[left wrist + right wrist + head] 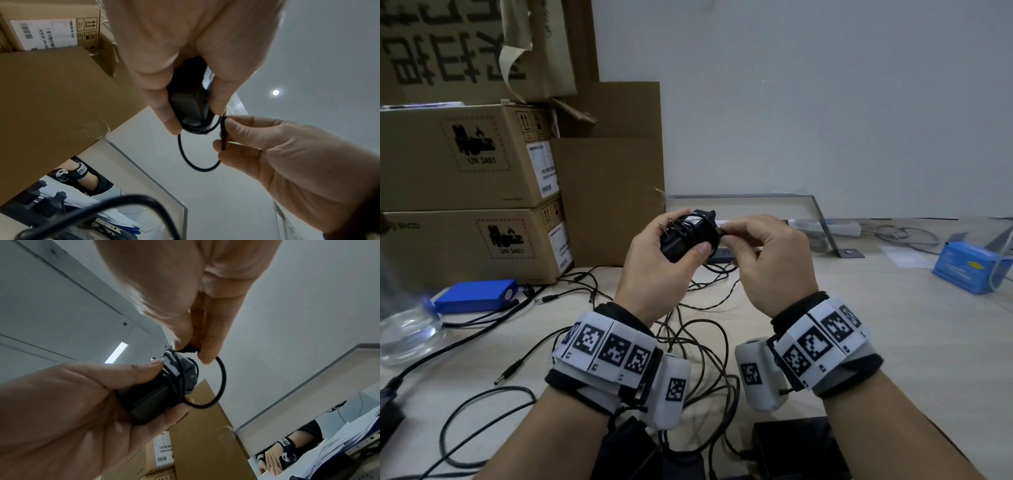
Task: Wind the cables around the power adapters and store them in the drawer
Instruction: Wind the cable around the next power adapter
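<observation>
A black power adapter (686,233) with its thin cable wound round it is held above the table. My left hand (659,253) grips the adapter (189,104) between thumb and fingers, its metal prongs sticking out at the upper left. My right hand (756,250) pinches the cable's plug end (223,131) close to the adapter's right side. A short free loop of cable (221,382) hangs between the plug and the windings (176,374). No drawer is in view.
Several loose black cables (698,346) and barrel plugs lie tangled on the table, with more black adapters (791,452) at the near edge. A blue battery pack (476,296) and glass bowl (407,329) sit left. Cardboard boxes (465,157) stack behind. A blue box (969,267) stands right.
</observation>
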